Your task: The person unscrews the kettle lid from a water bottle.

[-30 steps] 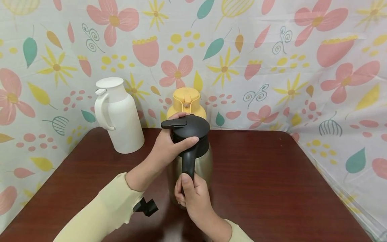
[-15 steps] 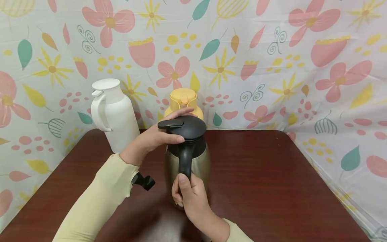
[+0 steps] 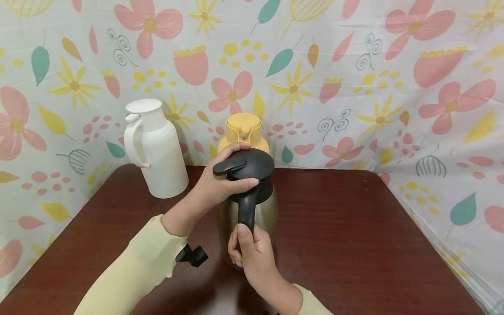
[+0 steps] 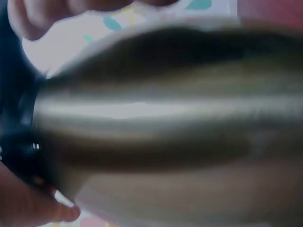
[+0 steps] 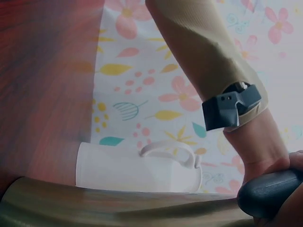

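Note:
A gold metal thermos jug [image 3: 267, 218] stands on the table in the head view, its black lid [image 3: 256, 162] on top with a lever sticking out to the left. My left hand [image 3: 214, 181] grips this lid, thumb across the near side and fingers around the far left side. Lower down, my right hand [image 3: 253, 258] holds the black handle [image 3: 246, 210], thumb lying along it. The jug's shiny body [image 4: 165, 132] fills most of the left wrist view. Parts of my left fingers are hidden behind the lid.
Back left on the dark red table [image 3: 346, 236] stands a white jug [image 3: 163, 153] with its handle to the left. A yellow-topped jug [image 3: 256, 138] is close behind the gold one, its lower part hidden. A flowered cloth [image 3: 315, 57] hangs behind the table.
Half a second ago my left fingers were loosened and shifted around the lid; now they grip it. The lid has turned slightly, its lever's left end nearer me. My right hand stays on the handle.

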Motion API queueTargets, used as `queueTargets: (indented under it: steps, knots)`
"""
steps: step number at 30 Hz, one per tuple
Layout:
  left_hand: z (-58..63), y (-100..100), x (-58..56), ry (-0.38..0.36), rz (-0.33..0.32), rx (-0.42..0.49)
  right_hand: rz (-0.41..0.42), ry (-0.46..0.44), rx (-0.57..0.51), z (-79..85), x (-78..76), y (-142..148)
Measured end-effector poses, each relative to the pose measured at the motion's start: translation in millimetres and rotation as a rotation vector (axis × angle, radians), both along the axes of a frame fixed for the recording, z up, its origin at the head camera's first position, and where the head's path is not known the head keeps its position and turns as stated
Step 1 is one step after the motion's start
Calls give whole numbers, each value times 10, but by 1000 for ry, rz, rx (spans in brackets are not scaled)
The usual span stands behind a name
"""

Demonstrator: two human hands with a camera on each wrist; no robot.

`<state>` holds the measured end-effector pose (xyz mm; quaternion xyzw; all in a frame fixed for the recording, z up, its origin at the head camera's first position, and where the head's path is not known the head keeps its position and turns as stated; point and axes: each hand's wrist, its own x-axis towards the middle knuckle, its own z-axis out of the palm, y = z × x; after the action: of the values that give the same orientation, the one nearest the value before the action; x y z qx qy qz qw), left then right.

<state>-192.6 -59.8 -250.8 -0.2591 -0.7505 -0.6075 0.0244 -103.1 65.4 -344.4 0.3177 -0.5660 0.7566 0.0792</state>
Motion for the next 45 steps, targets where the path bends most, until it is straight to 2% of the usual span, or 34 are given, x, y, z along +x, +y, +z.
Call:
queueTargets:
  steps: [2,5,12,27,35,45]
  knots:
    - [-7,27,47,-8,65,-10,4,4,-7,0,-4,2]
    - [-22,48,90,-27,123,-7,6,0,-9,2,-6,-2]
    - [-68,48,101,-4,166,7,-11,-29,1,2,14,-9]
    - [-59,59,130,18,165,46,-7,-26,-5,-5,25,-7]
    - [-77,82,121,24,187,68,-5,-18,-6,3,24,-6]
    - [-92,87,104,55,190,60,-8,-24,0,5,21,3]
